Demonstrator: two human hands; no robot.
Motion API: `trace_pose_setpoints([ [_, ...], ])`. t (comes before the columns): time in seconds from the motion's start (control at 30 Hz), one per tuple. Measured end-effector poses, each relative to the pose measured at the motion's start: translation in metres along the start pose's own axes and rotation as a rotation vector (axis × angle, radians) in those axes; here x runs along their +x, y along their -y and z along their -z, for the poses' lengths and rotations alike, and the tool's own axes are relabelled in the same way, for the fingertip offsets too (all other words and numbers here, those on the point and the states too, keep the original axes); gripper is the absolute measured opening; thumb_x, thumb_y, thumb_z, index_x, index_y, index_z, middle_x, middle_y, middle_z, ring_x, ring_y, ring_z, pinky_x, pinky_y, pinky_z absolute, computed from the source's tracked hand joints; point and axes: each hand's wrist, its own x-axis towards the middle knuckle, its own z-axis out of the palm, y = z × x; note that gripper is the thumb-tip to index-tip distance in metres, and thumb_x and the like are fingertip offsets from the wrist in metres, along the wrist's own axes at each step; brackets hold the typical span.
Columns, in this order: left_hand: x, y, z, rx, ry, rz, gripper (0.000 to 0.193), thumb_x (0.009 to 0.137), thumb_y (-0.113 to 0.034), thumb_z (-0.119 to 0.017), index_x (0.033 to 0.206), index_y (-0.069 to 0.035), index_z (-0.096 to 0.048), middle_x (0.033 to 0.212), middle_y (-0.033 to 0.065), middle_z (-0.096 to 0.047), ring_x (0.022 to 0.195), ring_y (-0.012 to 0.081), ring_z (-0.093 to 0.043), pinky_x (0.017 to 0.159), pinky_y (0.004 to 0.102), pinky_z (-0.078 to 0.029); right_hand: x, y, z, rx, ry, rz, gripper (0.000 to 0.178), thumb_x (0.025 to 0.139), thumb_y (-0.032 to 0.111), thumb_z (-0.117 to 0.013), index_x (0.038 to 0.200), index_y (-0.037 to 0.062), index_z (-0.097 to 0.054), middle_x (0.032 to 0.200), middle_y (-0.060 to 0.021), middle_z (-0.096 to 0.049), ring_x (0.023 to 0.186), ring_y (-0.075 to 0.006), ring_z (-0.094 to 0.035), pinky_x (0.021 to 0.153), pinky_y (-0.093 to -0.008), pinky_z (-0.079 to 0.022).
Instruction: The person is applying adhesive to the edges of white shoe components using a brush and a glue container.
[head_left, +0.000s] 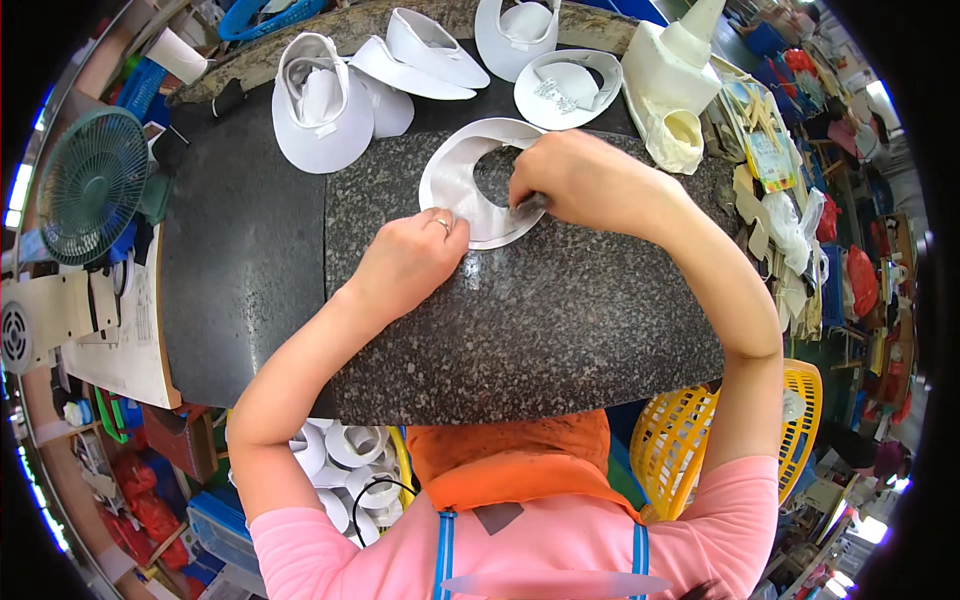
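On the speckled dark stone slab (520,330) lies a white visor-shaped piece (450,180) with a round opening. My left hand (420,250), a ring on one finger, pinches its near left edge. My right hand (585,175) is curled over its right side, closed round a small dark tool (533,203). The tool's tip is at the inner edge of the opening; most of it is hidden in my fingers. Behind stand finished-looking white visors (325,110), some with white padding inside. Another white visor (570,85) lies just beyond my right hand.
A cream plastic bottle (665,75) with a spout stands at the back right, a small cup (678,138) against it. At the left is a green fan (93,187). Below the slab are a yellow basket (665,440) and a heap of white rolled pieces (355,445).
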Motion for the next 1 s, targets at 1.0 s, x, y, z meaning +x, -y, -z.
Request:
trace_pose_setpoints([
  [1.0, 0.003, -0.062, 0.069, -0.916, -0.463, 0.667, 0.022, 0.089, -0.003, -0.055, 0.109, 0.001, -0.062, 0.092, 0.0039, -0.062, 0.078, 0.0064, -0.055, 0.071, 0.0227, -0.046, -0.08, 0.039, -0.091, 0.207, -0.647, -0.295, 0.024, 0.068, -0.002, -0.061, 0.091, 0.0038, -0.062, 0.079, -0.0127, -0.058, 0.076, -0.0341, -0.06, 0.067, -0.0438, -0.049],
])
